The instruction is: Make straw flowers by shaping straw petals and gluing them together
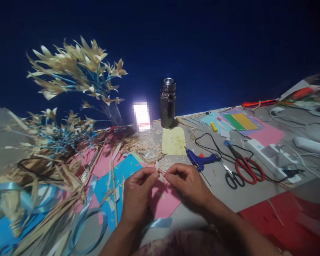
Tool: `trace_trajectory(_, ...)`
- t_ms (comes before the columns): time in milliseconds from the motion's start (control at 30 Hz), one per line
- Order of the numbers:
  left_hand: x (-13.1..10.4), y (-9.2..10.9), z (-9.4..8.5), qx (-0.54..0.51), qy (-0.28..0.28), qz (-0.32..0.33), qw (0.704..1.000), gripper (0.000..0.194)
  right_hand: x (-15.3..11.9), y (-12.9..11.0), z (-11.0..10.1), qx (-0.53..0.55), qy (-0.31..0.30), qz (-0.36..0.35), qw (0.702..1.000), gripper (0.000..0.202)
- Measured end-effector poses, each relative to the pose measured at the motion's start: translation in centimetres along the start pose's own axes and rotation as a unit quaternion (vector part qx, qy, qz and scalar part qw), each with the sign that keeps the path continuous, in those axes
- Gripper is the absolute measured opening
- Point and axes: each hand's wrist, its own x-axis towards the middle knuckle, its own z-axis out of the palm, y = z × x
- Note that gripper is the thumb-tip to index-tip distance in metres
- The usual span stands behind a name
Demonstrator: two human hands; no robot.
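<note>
My left hand (140, 192) is closed in a pinch over pink paper (165, 202), a small pale sliver showing at its fingertips. Close beside it on the right, my right hand (186, 183) also has thumb and forefinger pressed together; what it holds, if anything, is too small to name. Left of my hands lies blue paper (117, 174) scattered with husk scraps. A blue glue gun (201, 160) rests just beyond my right hand, near a yellow-green sheet (173, 141).
Husk flowers on blue stems (77, 71) stand at the left. A dark thermos (168, 105) is upright at the back. Black-handled scissors (233, 177), red-handled scissors (246, 169) and a white power strip (274, 160) lie right. Light blue ribbon (88, 227) curls at the lower left.
</note>
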Motion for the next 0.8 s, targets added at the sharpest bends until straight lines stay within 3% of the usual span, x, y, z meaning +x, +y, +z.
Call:
trace_trajectory(133, 0.1, 0.6, 0.6, 0.085, -0.036, 0.057, 0.994, 0.016, 0.5, 0.6, -0.2, 0.034, 0.009, 0.020, 0.999, 0.017)
trace_trajectory(333, 0.2, -0.3, 1.6, -0.097, -0.005, -0.091, 0.991, 0.032, 0.5, 2.3, 0.8, 0.121, 0.122, -0.007, 0.985, 0.015)
trace_trajectory(533, -0.1, -1.4, 1.9, -0.155, -0.020, -0.102, 0.982, 0.031, 0.3, 3.7, 1.9, 0.100, 0.151, -0.039, 0.983, 0.009)
trace_trajectory(800, 0.1, -2.2, 1.6, -0.165, -0.054, -0.117, 0.978, 0.025, 0.1, 3.6, 1.5, 0.187, 0.099, 0.027, 0.977, 0.020)
